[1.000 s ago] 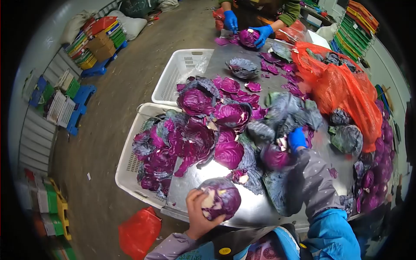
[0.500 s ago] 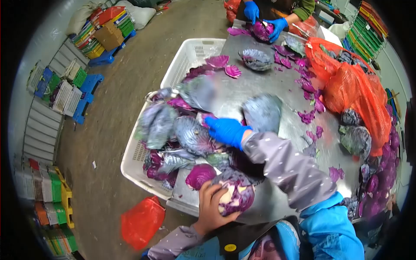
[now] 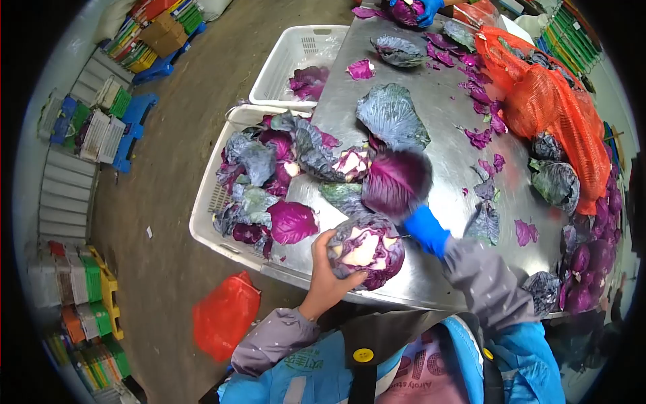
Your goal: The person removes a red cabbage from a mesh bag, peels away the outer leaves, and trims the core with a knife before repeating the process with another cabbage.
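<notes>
A red cabbage head (image 3: pixel 369 254) with its pale cut base facing up is gripped by my bare left hand (image 3: pixel 331 273) at the near edge of the metal table. My right hand (image 3: pixel 426 231), in a blue glove, is just to the right and above that head. A large purple cabbage leaf (image 3: pixel 397 182), smeared by motion, extends from the gloved fingers, which look closed on its lower edge; the fingertips are partly hidden. A trimmed piece with a white base (image 3: pixel 351 163) lies beyond the head. Close by rests a broad grey-green outer leaf (image 3: pixel 393 116).
A white crate (image 3: pixel 195 222) at the table's left holds loose leaves; another crate (image 3: pixel 266 67) stands behind it. Red mesh bags (image 3: pixel 555 128) and whole cabbages (image 3: pixel 592 269) line the right side. A co-worker's gloved hand (image 3: pixel 428 10) holds a cabbage at the far end.
My right hand has moved from over the crate-side leaves to the right, and a purple leaf is now at its fingers. The left hand still holds the cabbage. The view has shifted.
</notes>
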Available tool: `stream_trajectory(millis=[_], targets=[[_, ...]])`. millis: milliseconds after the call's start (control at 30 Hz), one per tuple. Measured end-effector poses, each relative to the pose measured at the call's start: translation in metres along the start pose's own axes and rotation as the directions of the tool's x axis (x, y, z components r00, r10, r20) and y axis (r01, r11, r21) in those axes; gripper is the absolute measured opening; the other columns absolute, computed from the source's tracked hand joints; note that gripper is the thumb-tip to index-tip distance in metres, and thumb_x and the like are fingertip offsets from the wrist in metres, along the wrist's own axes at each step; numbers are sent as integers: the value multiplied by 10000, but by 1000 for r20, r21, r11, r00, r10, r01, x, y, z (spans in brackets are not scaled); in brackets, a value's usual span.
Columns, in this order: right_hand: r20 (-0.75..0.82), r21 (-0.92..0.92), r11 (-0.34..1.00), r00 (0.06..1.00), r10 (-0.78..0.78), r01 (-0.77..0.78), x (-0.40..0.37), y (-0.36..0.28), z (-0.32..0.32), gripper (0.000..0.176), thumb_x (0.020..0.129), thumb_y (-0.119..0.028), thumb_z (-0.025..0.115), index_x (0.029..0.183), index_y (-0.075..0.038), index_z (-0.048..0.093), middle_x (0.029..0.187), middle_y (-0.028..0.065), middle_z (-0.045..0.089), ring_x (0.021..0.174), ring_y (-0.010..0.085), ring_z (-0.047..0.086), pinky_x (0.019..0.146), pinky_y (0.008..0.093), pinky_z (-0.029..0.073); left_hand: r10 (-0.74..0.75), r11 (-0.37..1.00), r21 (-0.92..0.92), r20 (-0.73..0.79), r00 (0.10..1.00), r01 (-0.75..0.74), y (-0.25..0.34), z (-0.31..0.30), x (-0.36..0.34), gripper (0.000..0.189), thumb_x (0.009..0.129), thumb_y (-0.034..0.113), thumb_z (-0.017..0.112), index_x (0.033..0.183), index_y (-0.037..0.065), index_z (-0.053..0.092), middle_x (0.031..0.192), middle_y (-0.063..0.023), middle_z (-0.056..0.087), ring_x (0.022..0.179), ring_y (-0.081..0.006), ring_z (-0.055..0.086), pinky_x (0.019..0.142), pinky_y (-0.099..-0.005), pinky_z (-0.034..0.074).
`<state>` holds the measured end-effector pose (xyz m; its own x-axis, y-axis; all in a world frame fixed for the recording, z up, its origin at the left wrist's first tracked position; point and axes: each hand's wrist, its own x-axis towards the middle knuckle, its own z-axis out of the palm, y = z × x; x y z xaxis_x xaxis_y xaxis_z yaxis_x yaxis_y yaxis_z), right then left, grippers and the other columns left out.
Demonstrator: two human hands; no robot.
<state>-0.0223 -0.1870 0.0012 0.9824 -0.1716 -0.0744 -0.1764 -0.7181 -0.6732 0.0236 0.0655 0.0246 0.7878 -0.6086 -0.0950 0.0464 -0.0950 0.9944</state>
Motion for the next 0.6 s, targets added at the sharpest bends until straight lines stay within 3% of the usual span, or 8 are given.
stream_trajectory(millis=[67, 100, 133, 333, 400, 500, 533, 600], targets=[[-130, 196, 967, 982, -136, 160, 57, 15, 33, 222, 822, -121, 491, 982, -14, 603, 946, 228, 614, 851, 374, 593, 720, 427, 469, 62, 993, 103, -6, 998, -61, 6, 2, -2, 870, 637, 170, 791, 1317, 6, 273, 1251, -166, 315, 1194, -291, 340, 1020, -390, 297], [47, 66, 995, 996, -82, 79, 84, 13, 33, 219, 815, -134, 505, 968, -10, 600, 921, 228, 614, 810, 376, 597, 700, 419, 472, 129, 971, 200, 6, 992, -128, 9, 3, -2, 872, 630, 180, 796, 1314, 9, 282, 1260, -170, 311, 1201, -302, 333, 1026, -395, 287], [-12, 150, 959, 970, -242, 241, 100, -5, 23, 250, 809, -148, 516, 1004, -6, 583, 916, 214, 620, 791, 384, 595, 693, 416, 472, 130, 970, 206, 5, 992, -128, 11, 4, -3, 872, 630, 180, 796, 1314, 9, 282, 1260, -170, 311, 1201, -302, 333, 1026, -395, 287], [162, 155, 953, 945, -285, 261, 57, -81, -57, 339, 855, -226, 530, 1122, -17, 534, 921, 201, 620, 850, 358, 603, 721, 420, 471, 80, 980, 182, -15, 997, -76, 3, 7, 3, 883, 612, 161, 773, 1329, 5, 283, 1255, -141, 359, 1194, -234, 375, 1024, -364, 308], [51, 44, 999, 999, -16, 14, 26, -59, -63, 354, 875, -287, 546, 1101, -14, 548, 912, 181, 624, 840, 324, 609, 728, 402, 470, 36, 998, 43, -7, 999, -35, 2, 10, 11, 870, 611, 139, 765, 1324, 1, 285, 1249, -135, 372, 1179, -226, 397, 1019, -354, 318], [267, 376, 826, 903, 337, -420, -26, -46, -75, 374, 896, -337, 553, 1075, -10, 572, 844, 118, 622, 783, 271, 602, 710, 352, 474, 190, 959, 199, 87, 978, -204, 5, 18, 28, 844, 612, 224, 802, 1289, 25, 339, 1328, -198, 323, 1224, -315, 365, 979, -390, 355], [164, 521, 779, 937, 309, -348, -45, -39, -63, 317, 928, -285, 524, 1088, -16, 573, 889, 113, 609, 834, 233, 593, 748, 339, 471, 192, 959, 192, 107, 976, -209, 6, 25, 34, 844, 612, 224, 802, 1289, 25, 339, 1328, -198, 323, 1224, -315, 365, 979, -390, 355], [-118, 407, 898, 966, 230, -164, -72, -30, -53, 355, 956, -277, 479, 1224, -48, 516, 960, 29, 579, 789, 84, 513, 658, 232, 447, 287, 918, 234, 168, 943, -321, 10, 44, 47, 824, 610, 229, 804, 1279, 36, 364, 1330, -206, 329, 1238, -322, 361, 984, -390, 352]])
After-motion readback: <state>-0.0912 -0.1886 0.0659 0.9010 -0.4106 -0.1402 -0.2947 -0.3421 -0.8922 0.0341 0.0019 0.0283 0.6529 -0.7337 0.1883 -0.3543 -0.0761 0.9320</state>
